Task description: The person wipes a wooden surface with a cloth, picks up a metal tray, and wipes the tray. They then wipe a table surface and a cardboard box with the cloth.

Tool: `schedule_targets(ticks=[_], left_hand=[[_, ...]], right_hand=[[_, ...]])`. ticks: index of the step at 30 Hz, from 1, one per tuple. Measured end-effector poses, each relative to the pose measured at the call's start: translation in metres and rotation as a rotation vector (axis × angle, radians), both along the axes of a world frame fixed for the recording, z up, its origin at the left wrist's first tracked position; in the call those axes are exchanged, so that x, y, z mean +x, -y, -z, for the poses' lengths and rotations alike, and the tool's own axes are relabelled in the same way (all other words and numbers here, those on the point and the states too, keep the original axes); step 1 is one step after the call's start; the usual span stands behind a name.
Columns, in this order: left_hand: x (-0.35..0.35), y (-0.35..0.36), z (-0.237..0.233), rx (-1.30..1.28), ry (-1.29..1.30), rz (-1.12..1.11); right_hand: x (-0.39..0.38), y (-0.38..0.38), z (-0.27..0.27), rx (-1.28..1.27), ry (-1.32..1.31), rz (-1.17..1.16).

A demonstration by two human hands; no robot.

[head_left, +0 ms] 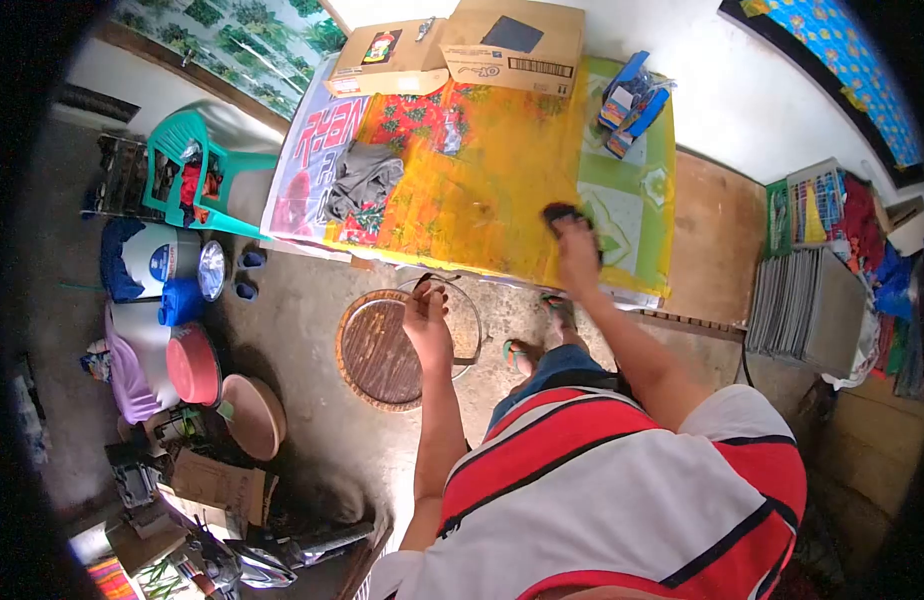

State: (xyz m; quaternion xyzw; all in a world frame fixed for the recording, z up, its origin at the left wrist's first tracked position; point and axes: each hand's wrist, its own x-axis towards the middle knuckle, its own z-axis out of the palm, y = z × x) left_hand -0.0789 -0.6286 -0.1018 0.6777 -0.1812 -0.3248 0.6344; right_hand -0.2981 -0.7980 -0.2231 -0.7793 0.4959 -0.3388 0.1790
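My right hand (579,258) reaches over the front right part of the table, closed on a dark, oblong, brush-like thing (565,214) at the yellow cover. Motion blur hides its exact kind. In front of the table's near edge, my left hand (427,320) is raised with fingers curled. A thin dark thing (422,283) shows at its fingertips, too small to name. The table is spread with a yellow, red and green plastic cover (502,180). A crumpled grey cloth (367,180) lies on its left part.
Cardboard boxes (512,50) stand at the table's back, and blue packets (634,108) lie at its right. A round wooden stool (380,350) sits below my left hand. To the left are a green chair (197,170) and basins (252,415); stacked grey sheets (802,305) stand right.
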Motion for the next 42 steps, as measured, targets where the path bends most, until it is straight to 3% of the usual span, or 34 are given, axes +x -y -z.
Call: schedule_targets(ticks=[2, 4, 7, 9, 11, 13, 16, 17, 19, 20, 22, 23, 25, 26, 28, 31, 33, 35, 38, 40, 42], left_hand=[[0.0, -0.006, 0.005, 0.008, -0.004, 0.025], [0.001, -0.002, 0.006, 0.019, 0.029, 0.061], [0.001, 0.004, -0.012, 0.014, 0.037, 0.057], [0.005, 0.007, -0.013, 0.011, 0.032, 0.046], [0.014, 0.003, -0.006, 0.047, 0.049, 0.064], [0.02, 0.002, 0.005, 0.053, 0.064, 0.07], [0.026, -0.003, 0.023, 0.042, 0.041, 0.044], [0.029, 0.002, 0.027, 0.033, 0.038, 0.032], [0.033, 0.013, 0.028, 0.071, 0.042, -0.001], [0.034, 0.01, 0.028, 0.107, 0.039, -0.011], [0.038, 0.023, 0.027, 0.132, 0.013, -0.022], [0.04, 0.031, 0.027, 0.131, 0.008, -0.025], [0.049, 0.047, 0.031, 0.129, 0.013, -0.009], [0.051, 0.057, 0.024, 0.111, -0.004, -0.022], [0.058, 0.071, 0.018, 0.038, -0.035, -0.046], [0.069, 0.085, 0.008, 0.079, 0.038, -0.051], [0.07, 0.087, 0.006, 0.058, 0.014, -0.063], [0.071, 0.087, 0.008, 0.063, 0.002, -0.077], [0.069, 0.086, 0.026, 0.111, -0.021, -0.062], [0.069, 0.101, 0.035, 0.092, -0.046, -0.025], [0.071, 0.131, 0.028, 0.081, -0.016, 0.047]], right_hand=[[0.037, -0.048, -0.004, 0.084, -0.076, -0.202], [0.065, -0.068, -0.02, 0.253, 0.051, -0.48], [0.095, -0.041, -0.015, 0.165, 0.139, -0.607], [0.098, 0.027, -0.033, 0.242, 0.224, -0.546], [0.093, 0.09, -0.06, 0.36, 0.309, -0.189], [0.095, 0.153, -0.045, 0.243, 0.028, 0.128], [0.124, 0.179, -0.005, -0.176, -0.281, 0.156], [0.145, 0.183, -0.001, -0.044, -0.286, 0.037], [0.183, 0.152, -0.018, -0.016, -0.442, -0.254], [0.192, 0.126, -0.017, 0.251, -0.068, -0.405], [0.191, 0.076, -0.005, 0.189, -0.007, -0.626], [0.185, 0.053, 0.004, -0.143, -0.33, -0.702], [0.159, 0.022, -0.032, 0.016, -0.399, -1.0], [0.152, 0.006, 0.002, 0.04, -0.219, -1.05], [0.143, -0.001, -0.005, 0.253, 0.02, -1.142], [0.152, 0.066, -0.009, 0.56, 0.378, -0.946], [0.13, 0.126, -0.062, 0.165, 0.345, -0.545], [0.105, 0.199, -0.038, 0.088, 0.273, -0.185], [0.083, 0.186, -0.074, 0.142, -0.092, -0.05], [0.098, 0.139, -0.005, -0.04, 0.061, -0.334], [0.102, 0.083, -0.009, 0.169, 0.091, -0.794]])
